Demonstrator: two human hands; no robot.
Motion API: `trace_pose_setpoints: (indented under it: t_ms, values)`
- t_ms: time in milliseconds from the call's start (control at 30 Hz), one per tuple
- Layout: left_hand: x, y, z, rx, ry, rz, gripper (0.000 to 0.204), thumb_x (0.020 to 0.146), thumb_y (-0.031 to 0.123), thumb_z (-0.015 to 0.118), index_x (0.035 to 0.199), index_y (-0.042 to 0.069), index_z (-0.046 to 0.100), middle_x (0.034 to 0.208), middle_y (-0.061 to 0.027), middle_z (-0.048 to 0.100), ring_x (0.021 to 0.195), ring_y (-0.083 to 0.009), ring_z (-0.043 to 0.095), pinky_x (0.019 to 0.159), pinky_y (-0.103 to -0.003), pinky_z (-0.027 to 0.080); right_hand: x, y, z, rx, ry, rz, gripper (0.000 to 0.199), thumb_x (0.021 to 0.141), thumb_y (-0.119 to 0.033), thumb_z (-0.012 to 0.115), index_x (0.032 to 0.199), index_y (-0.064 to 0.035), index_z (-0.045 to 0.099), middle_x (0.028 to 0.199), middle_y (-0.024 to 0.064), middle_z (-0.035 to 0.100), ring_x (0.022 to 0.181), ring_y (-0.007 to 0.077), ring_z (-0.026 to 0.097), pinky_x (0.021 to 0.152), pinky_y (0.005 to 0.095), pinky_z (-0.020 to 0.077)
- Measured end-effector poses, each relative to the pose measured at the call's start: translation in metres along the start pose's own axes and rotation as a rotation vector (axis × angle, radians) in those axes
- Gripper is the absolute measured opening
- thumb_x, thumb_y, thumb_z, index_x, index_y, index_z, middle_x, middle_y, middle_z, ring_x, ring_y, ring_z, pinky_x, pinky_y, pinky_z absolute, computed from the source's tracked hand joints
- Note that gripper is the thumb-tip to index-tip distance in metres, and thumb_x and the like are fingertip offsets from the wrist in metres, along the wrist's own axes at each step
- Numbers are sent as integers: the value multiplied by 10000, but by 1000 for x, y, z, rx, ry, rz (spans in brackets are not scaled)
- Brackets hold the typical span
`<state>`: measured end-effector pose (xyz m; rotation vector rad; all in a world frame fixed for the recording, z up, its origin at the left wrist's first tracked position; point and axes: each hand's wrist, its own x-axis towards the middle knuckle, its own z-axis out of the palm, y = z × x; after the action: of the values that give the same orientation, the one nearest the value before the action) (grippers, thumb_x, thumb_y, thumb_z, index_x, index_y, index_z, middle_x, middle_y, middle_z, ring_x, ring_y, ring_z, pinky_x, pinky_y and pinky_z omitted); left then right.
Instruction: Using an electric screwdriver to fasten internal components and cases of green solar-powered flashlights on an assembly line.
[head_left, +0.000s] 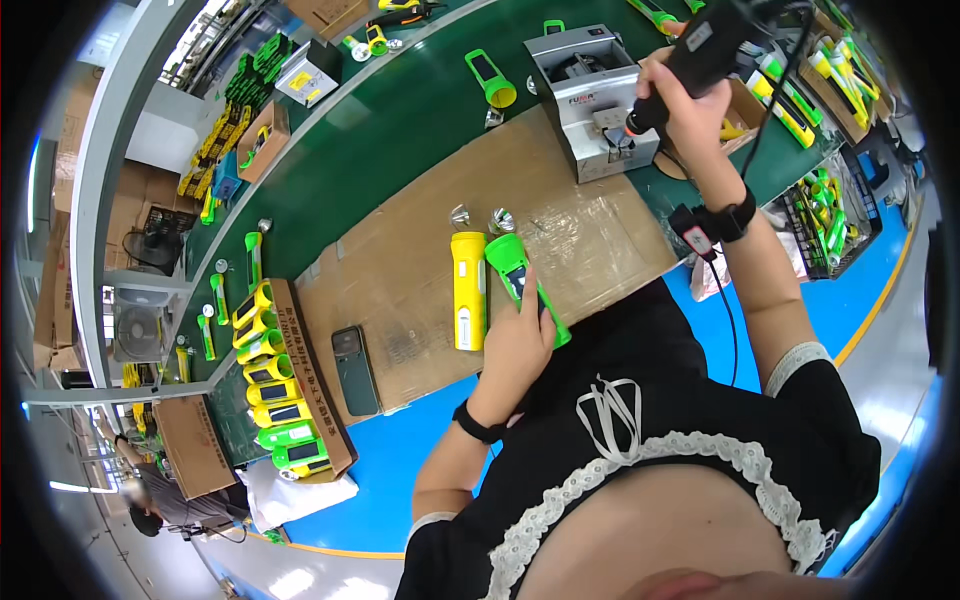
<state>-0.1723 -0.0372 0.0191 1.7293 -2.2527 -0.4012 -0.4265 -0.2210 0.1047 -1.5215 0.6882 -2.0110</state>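
Observation:
Under my left hand [518,350] is a green flashlight body [505,252] with a dark panel; my fingers press along it, the index finger stretched forward. Beside it, to the left, a yellow flashlight body [468,285] lies on the cardboard sheet [390,250]. Two shiny reflector heads, one silver [460,216] and one [502,220] above the green body, sit at their far ends. My right hand [690,108] is wrapped around a black electric screwdriver [718,50]. Its orange-ringed tip points down at the front of a grey metal screw feeder [590,100].
A dark phone [355,370] lies at the cardboard's left edge, next to a carton [312,385] of yellow and green flashlight bodies. Another green body [490,78] lies beyond. A black crate [815,262] stands at right; a co-worker [180,495] is at lower left.

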Motion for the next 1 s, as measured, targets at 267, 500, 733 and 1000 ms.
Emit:
trace_pose_setpoints:
  t_ms: [267,500,733,1000]
  values:
    - [29,21,-13,148,61,273,606,602,191,767,1129,33,515,888,-183,555,871,-337,555,731,-461,442,-4,6,2,-98,-122,154,418,804,29,565,1208,25,453,715,52,565,602,116,555,589,266,467]
    - [46,30,42,191,287,131,550,612,412,749,1012,76,578,870,-120,494,859,-305,494,788,-396,390,-33,-19,6,149,-209,299,423,801,-27,594,1189,44,443,658,60,561,544,132,550,556,273,462]
    - [41,35,49,286,335,-29,544,645,449,726,1041,101,589,834,-104,482,822,-279,481,771,-393,372,-104,-59,-2,319,-285,218,535,852,-99,601,1269,7,283,719,85,492,599,184,515,617,327,466]
    - [40,34,53,268,370,12,531,653,435,724,1029,86,584,827,-101,496,809,-269,479,749,-386,367,-117,-52,-8,275,-260,276,527,846,-122,587,1276,-45,292,766,84,501,632,193,523,662,373,457]
